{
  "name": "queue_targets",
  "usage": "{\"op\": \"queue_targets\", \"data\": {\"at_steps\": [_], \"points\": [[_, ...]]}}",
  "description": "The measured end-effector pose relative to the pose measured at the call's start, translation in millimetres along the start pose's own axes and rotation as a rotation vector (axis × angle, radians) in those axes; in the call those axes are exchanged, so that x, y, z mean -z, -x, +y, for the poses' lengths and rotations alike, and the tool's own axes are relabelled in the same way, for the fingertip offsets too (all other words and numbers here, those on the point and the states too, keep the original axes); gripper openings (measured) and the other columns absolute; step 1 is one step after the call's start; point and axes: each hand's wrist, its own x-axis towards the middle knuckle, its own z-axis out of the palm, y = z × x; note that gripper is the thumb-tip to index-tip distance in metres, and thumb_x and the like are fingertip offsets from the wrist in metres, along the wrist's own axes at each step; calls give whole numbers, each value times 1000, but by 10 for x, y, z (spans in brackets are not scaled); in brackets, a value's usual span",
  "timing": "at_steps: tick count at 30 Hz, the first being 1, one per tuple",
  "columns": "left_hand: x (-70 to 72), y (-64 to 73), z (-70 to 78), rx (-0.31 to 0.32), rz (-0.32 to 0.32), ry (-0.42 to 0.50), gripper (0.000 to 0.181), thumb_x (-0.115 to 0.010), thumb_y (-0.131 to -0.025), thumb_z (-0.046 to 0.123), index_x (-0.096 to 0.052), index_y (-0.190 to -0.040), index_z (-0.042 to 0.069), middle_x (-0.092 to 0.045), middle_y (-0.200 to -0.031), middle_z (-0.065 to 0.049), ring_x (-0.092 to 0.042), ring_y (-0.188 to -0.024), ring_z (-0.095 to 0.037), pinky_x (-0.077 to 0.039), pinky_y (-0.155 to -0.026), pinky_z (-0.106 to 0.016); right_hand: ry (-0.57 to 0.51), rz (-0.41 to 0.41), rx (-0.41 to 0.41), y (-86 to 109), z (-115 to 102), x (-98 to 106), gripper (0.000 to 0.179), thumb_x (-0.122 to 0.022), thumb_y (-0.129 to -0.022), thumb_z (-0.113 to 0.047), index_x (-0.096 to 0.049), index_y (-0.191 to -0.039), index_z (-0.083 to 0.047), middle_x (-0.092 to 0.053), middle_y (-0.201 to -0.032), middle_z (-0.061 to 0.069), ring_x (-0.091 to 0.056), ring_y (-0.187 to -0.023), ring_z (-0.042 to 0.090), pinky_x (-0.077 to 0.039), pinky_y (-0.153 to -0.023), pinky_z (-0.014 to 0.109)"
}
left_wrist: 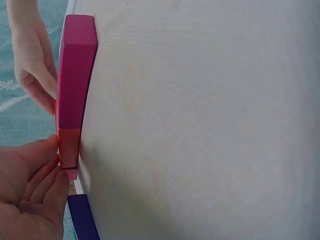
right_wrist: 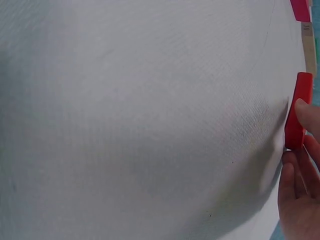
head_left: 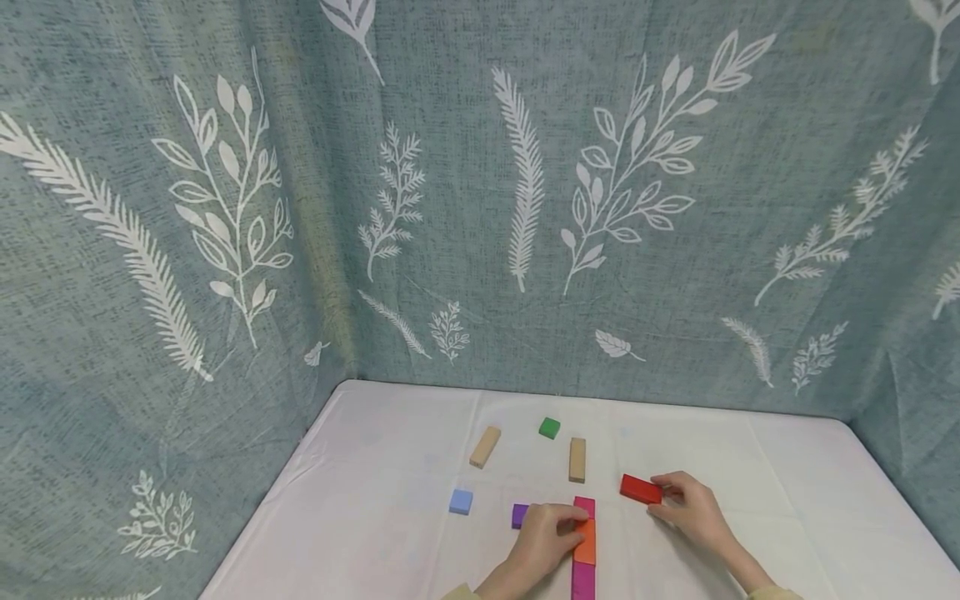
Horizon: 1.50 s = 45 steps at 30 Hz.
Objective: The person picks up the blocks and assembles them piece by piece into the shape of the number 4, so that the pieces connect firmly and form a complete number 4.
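My left hand (head_left: pixel 542 537) is at a straight row of blocks, its thumb and fingertips on the orange block (head_left: pixel 586 543) in the middle. A pink block (head_left: pixel 585 503) adjoins its far end and a magenta block (left_wrist: pixel 77 80) its near end. Partly behind the left hand lies a purple block (head_left: pixel 519 516). Off to the right, my right hand (head_left: pixel 696 510) pinches the right end of a red block (head_left: pixel 639 489). In the right wrist view its thumb lies on the red block (right_wrist: pixel 297 120), with fingers at the lower end.
A light blue block (head_left: pixel 461 502) lies left of the purple one. Farther back are two plain wood blocks, one on the left (head_left: pixel 485 447) and one nearer the middle (head_left: pixel 577 460), and a green block (head_left: pixel 550 428). A patterned curtain (head_left: pixel 480 208) hangs behind the white-covered table (head_left: pixel 795 492).
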Motion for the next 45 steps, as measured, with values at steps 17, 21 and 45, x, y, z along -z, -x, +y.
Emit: {"op": "queue_targets", "data": {"at_steps": [17,21,45], "points": [[-3,17,-12,7,7,7,23,-73,-79,2,-74,-101,7,-74,-100,-3,-67,-100,-15,-56,-88,-30,20,13,-6,14,0,-22,36,-77,-74,-5,-66,-107,3,-68,-101,11,-62,-89,21,-56,-81,37],[-3,9,-10,14,4,14,23,-73,-79,3,-74,-102,7,-74,-101,-4,-67,-102,-16,-56,-88,-30,18,9,-7,10,0,-22,36,-77,-74,-6,-66,-107,4,-67,-101,12,-62,-89,22,-56,-81,40],[5,13,-6,0,-1,22,24,-73,-79,3,-74,-103,7,-74,-100,-2,-67,-100,-13,-56,-87,-31,6,21,8,-1,19,-36,35,-78,-73,-4,-66,-105,4,-68,-101,14,-64,-91,25,-56,-81,39]]}}
